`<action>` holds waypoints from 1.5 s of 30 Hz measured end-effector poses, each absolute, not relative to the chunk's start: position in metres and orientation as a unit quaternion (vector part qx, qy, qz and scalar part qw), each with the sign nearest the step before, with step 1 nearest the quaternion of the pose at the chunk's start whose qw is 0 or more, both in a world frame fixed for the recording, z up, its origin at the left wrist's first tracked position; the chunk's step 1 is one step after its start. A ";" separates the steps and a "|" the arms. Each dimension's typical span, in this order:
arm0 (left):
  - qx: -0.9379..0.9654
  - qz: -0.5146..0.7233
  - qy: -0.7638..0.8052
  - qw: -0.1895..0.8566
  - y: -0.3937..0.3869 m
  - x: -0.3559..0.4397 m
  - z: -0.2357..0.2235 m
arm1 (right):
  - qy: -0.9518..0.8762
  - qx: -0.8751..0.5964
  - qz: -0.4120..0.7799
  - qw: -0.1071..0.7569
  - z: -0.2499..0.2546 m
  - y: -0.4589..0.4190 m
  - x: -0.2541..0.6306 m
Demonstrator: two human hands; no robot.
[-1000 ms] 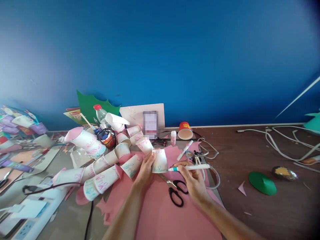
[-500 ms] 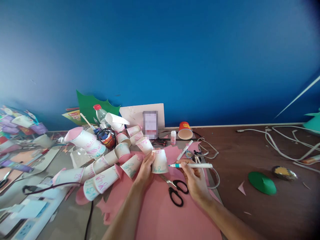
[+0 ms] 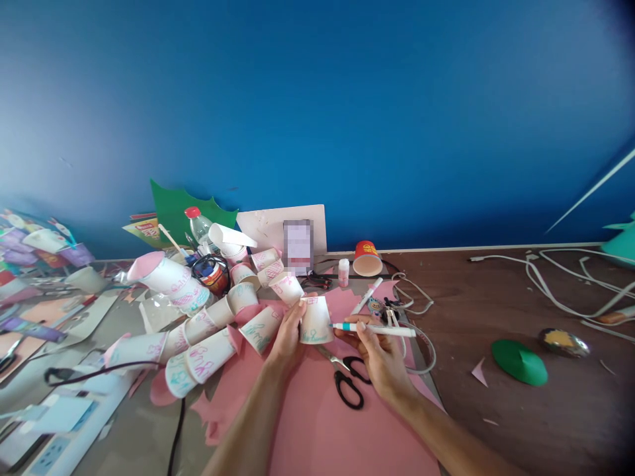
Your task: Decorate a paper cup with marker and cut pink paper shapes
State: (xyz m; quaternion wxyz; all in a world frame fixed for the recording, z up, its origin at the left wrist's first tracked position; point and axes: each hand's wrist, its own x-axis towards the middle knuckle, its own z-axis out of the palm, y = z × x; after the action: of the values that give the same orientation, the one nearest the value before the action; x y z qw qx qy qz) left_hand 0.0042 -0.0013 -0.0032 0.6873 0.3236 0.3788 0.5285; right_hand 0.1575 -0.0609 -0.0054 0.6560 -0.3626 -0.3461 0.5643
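Note:
A white paper cup (image 3: 317,322) is in my left hand (image 3: 290,334), which grips its left side with the fingers partly hidden behind it. Teal drawing runs along the cup's lower edge and pink marks sit near its top. My right hand (image 3: 381,354) pinches a white marker (image 3: 377,328) with a teal tip. The tip meets the cup's right side, or comes very close to it. Below the cup, between my hands, black-handled scissors (image 3: 348,381) rest on a pink paper sheet (image 3: 317,430). Several decorated paper cups (image 3: 211,355) lie to the left of my left hand.
A capped white marker (image 3: 367,295), a small white bottle (image 3: 344,272) and a red cup (image 3: 368,258) are behind my right hand. Further right are a green paper cone (image 3: 520,362) and white cables (image 3: 540,277). At the lower left lies a power strip (image 3: 59,443).
My right hand has moved slightly left, bringing the marker's teal tip to the cup's side. The cup in my left hand has shifted barely. The other things stay put.

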 end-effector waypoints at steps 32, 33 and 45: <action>0.319 0.533 0.385 0.683 -0.013 0.013 0.021 | -0.379 -0.391 0.568 0.617 0.009 -0.066 0.156; 0.320 0.533 0.385 0.682 -0.013 0.013 0.021 | -0.381 -0.393 0.568 0.615 0.009 -0.066 0.156; 0.337 0.524 0.385 0.681 -0.010 0.010 0.014 | -0.399 -0.401 0.546 0.618 0.008 -0.068 0.157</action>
State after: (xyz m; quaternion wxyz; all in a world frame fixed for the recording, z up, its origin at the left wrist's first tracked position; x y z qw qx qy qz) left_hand 0.0098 -0.0096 0.0145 0.6809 0.3374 0.3847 0.5240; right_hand 0.1570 -0.0684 0.0077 0.6178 -0.4006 -0.3994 0.5462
